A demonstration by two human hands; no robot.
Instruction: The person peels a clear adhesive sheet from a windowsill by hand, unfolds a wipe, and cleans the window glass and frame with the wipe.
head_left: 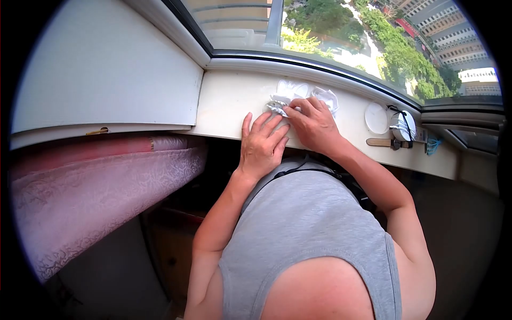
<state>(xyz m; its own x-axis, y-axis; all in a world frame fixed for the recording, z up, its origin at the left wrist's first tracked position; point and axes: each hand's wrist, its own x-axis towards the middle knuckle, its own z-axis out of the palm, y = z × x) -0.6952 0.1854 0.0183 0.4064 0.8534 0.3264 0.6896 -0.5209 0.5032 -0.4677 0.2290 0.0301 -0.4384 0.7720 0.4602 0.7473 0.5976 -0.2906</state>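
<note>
On the white window sill (229,104) lies a small silvery-white crumpled item (276,106), too small to make out clearly. My right hand (311,124) is closed at its right side, thumb and index finger pinched together; what they grip is hidden. Fingers spread, my left hand (261,145) rests at the sill's front edge, its fingertips just below the silvery item. Behind the hands are a clear, white-edged piece (292,88) and a white crumpled piece (326,98), the latter partly covered by my right hand.
Farther right on the sill are a round white disc (377,118), a white roll with a black cord (404,126), a wooden-handled tool (380,142) and a blue bundle (433,146). A window frame (341,65) runs behind; pink fabric (106,186) hangs at left.
</note>
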